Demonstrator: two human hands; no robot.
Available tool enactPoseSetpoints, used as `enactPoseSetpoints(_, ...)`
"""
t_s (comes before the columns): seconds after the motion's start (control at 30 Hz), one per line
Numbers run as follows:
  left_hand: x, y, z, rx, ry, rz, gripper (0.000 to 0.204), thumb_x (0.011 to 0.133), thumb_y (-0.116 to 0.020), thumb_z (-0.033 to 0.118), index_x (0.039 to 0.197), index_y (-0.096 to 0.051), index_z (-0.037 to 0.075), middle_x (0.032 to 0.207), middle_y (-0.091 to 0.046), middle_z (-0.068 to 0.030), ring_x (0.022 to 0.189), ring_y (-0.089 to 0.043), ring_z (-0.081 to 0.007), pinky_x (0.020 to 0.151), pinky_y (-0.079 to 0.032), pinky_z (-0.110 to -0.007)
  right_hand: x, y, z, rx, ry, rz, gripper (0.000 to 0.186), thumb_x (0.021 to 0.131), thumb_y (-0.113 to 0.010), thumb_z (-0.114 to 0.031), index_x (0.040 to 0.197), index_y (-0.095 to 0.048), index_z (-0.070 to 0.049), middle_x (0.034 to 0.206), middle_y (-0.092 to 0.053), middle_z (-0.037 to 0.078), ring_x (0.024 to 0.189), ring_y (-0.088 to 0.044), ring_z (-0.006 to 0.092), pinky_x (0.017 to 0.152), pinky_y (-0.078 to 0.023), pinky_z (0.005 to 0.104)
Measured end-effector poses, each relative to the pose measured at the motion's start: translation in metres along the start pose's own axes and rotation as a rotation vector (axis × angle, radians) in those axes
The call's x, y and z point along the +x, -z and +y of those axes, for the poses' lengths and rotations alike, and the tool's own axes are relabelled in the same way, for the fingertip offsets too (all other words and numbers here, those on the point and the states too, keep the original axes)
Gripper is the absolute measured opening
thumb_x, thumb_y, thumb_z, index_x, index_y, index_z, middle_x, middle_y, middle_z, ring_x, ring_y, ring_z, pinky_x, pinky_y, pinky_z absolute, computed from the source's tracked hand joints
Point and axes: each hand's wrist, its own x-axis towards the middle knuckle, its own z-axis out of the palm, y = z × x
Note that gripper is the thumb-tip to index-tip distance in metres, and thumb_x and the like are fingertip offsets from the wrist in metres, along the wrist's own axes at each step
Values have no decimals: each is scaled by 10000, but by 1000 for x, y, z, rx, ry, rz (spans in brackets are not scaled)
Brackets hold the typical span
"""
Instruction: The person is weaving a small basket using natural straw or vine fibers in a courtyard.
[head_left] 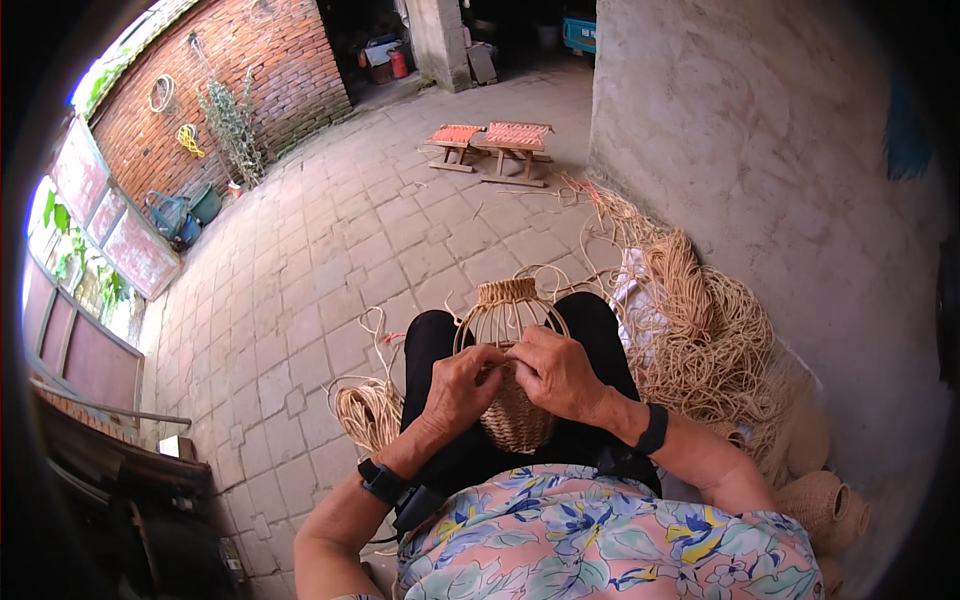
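A half-woven basket [516, 422] stands between my knees, its lower part covered in tan weave, with bare ribs rising to a bound ring at the top. My left hand [462, 388] is at the basket's left side, fingers curled and pinched at the top edge of the weave. My right hand [553, 372] meets it from the right, thumb and fingers pressed together at that same edge. The strand between the fingertips is too small to make out clearly. A coil of tan cord [365, 415] lies on the floor left of my legs.
A large heap of tan cord [705, 360] lies along the right wall [760, 150], with woven baskets [815, 505] at lower right. Two low stools [515, 140] stand ahead on the paving [270, 350]. A brick wall [240, 80] and buckets [205, 205] are at back left.
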Motion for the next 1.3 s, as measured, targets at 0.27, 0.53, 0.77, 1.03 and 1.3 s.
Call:
enactPoseSetpoints(0.27, -1, 2, 6, 47, -78, 1, 133, 786, -661, -13, 912, -628, 13, 824, -667, -114, 630, -654, -212, 587, -516, -300, 3, 5, -1, 30, -80, -129, 87, 748, -646, -113, 801, -635, -45, 782, -574, 108, 706, -613, 301, 646, -497, 393)
enactPoseSetpoints(0.53, -15, -1, 5, 250, -165, 173, 219, 718, -721, -27, 908, -683, 73, 820, -608, -79, 695, -631, -203, 575, -510, -301, 11, 8, 6, 281, -315, -263, 133, 744, -635, -164, 777, -660, -38, 742, -607, 84, 677, -610, 237, 618, -482, 342)
enactPoseSetpoints(0.77, -19, -7, 6, 191, -44, 201, 227, 697, -759, 47, 905, -684, 97, 838, -607, -58, 742, -636, -237, 628, -523, -330, 13, 7, 6, 269, -316, -289, 143, 744, -637, -167, 786, -665, -34, 739, -610, 77, 682, -609, 223, 630, -482, 337)
enactPoseSetpoints(1.03, -3, 6, 19, 195, -18, 38, 95, 744, -698, 70, 815, -636, 66, 782, -590, -79, 662, -613, -278, 588, -493, -367, -5, 30, 1, -23, -144, -47, 270, 757, -723, -164, 894, -537, -24, 823, -616, 110, 729, -620, 290, 643, -486, 393)
enactPoseSetpoints(1.3, -1, 11, 28, 230, 38, -31, 88, 789, -659, 27, 852, -598, 20, 789, -622, -139, 676, -632, -304, 605, -499, -378, -43, 33, 26, 222, -317, -195, 226, 850, -684, -139, 887, -503, -9, 634, -571, 104, 575, -567, 240, 551, -447, 355)
